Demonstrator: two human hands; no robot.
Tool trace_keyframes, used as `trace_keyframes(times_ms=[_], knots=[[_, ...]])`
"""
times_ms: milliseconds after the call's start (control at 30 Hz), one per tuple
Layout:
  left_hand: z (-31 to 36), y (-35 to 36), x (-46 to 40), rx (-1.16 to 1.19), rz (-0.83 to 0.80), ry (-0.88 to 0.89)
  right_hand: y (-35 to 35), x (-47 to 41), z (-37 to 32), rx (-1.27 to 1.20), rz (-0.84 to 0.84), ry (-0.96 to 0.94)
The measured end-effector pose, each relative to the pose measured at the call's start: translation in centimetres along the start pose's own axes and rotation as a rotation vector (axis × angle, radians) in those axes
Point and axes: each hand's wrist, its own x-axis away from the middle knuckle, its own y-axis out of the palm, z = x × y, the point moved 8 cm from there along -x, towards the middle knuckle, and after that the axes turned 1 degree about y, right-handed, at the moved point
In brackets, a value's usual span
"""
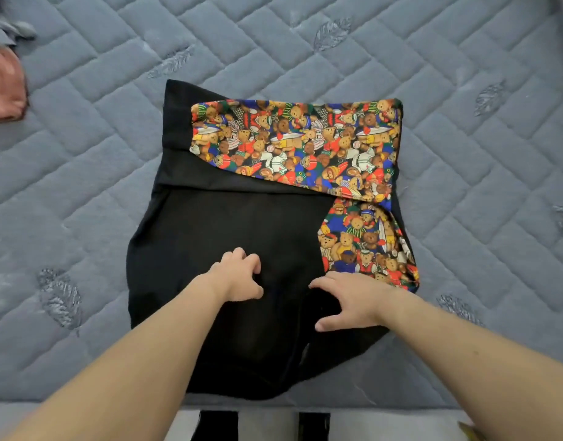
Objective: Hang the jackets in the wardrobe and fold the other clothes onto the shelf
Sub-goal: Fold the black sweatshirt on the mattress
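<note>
A black garment [229, 237] with teddy-bear-print sleeves [292, 138] lies partly folded at the middle of the near edge of the grey quilted mattress [464, 122], one printed sleeve laid across its far part and the other along its right side. The left hand [238, 275] rests on the black cloth with fingers curled, bunching the fabric, while the right hand [353, 300] lies just beside it, fingers spread and pressing the cloth. A pink cloth [5, 87] sits at the far left edge.
</note>
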Motion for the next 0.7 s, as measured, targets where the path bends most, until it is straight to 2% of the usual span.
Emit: trace_keyframes(times_ms=[67, 133, 200, 300, 333, 400, 500, 533, 600, 700], knots=[[0.8, 1.0, 0.9, -0.053, 0.007, -0.010, 1.3, 0.3, 0.0, 0.123, 0.003, -0.034], [1.7, 2.6, 2.0, -0.058, -0.030, -0.019, 2.2, 0.3, 0.1, 0.088, 0.027, -0.015], [2.6, 4.8, 3.5, -0.009, -0.158, -0.047, 2.3, 0.5, 0.6, -0.039, 0.066, 0.009], [4.3, 8.4, 6.1, 0.165, -0.399, -0.063, -1.0, 1.7, 2.2, -0.302, 0.255, 0.063], [4.9, 9.1, 6.8, 0.223, -0.417, -0.068, -2.4, 2.2, 2.8, -0.340, 0.310, 0.079], [6.1, 8.9, 7.6, 0.216, -0.262, -0.044, -5.0, 3.2, 3.5, -0.355, 0.357, 0.099], [7.6, 5.9, 8.4, 0.037, 0.180, 0.011, -7.5, 4.8, 4.0, -0.323, 0.395, 0.080], [7.7, 4.7, 8.7, -0.039, 0.279, -0.003, -8.1, 5.5, 4.0, -0.294, 0.404, 0.062], [7.1, 2.7, 9.4, -0.138, 0.326, -0.066, -9.1, 7.1, 3.3, -0.178, 0.385, -0.020], [5.3, -0.5, 10.2, -0.193, 0.326, -0.124, -9.1, 8.9, 1.7, 0.195, 0.227, -0.118]])
